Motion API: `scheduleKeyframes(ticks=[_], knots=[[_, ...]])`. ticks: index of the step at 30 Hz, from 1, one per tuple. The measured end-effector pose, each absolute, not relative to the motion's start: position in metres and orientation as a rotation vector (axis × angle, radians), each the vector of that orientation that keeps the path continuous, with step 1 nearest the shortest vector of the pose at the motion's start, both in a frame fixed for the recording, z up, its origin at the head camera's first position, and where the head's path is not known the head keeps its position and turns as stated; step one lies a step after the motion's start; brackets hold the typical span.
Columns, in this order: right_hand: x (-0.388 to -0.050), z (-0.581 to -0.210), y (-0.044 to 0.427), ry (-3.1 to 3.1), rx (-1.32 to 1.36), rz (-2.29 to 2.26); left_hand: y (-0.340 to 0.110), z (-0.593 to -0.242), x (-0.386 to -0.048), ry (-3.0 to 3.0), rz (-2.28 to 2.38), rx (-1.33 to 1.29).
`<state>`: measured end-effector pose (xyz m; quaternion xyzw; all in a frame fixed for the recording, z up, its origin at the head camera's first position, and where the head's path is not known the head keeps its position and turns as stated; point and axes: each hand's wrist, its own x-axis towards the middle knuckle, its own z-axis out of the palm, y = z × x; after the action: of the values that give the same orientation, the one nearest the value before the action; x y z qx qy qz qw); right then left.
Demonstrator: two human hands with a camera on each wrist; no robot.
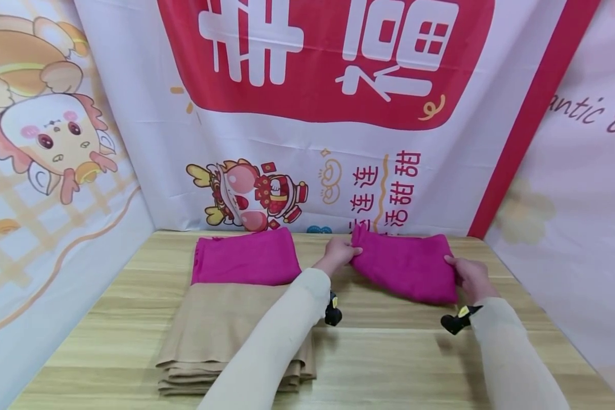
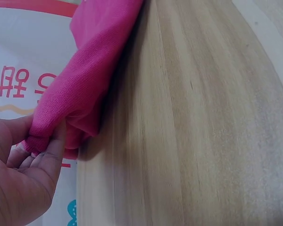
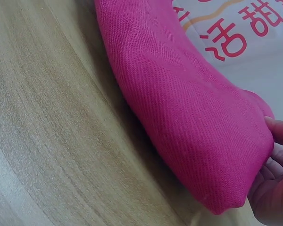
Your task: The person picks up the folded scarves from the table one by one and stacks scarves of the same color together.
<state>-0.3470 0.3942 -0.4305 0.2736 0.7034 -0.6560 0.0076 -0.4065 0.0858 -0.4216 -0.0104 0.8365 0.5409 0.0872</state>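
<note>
A folded magenta cloth (image 1: 405,266) is held between both hands at the back right of the table. My left hand (image 1: 340,252) pinches its left corner, thumb on one side and fingers on the other, as the left wrist view shows. At the opposite end my right hand (image 1: 470,277) grips the right edge, with the thumb (image 3: 279,129) on the near face. Between the hands the cloth (image 3: 179,99) sags along its lower edge, close over the wood. Part of the right fingers is cut off by the frame.
To the left lies another folded magenta cloth (image 1: 246,259), its front partly covered by a stack of folded tan cloths (image 1: 220,324). The wooden table (image 1: 389,364) ends at a printed fabric backdrop (image 1: 169,188). Printed side panels (image 1: 569,228) stand left and right.
</note>
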Motion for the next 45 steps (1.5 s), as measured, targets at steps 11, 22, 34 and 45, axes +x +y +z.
scheduleKeyframes(ticks=[11, 22, 34, 45], knots=[[-0.348, -0.42, 0.395, 2.257, 0.807, -1.999, 0.084, -0.412, -0.397, 2.443, 1.683, 0.022], [-0.346, -0.406, 0.397, 2.296, 0.704, -2.057, 0.082, -0.401, -0.386, 2.507, 1.658, 0.151], [-0.338, -0.391, 0.401, 2.319, 0.526, -2.047, 0.08, -0.383, -0.372, 2.506, 1.68, 0.182], [-0.322, -0.374, 0.397, 2.34, 0.482, -2.099, 0.075, -0.375, -0.352, 2.601, 1.645, 0.252]])
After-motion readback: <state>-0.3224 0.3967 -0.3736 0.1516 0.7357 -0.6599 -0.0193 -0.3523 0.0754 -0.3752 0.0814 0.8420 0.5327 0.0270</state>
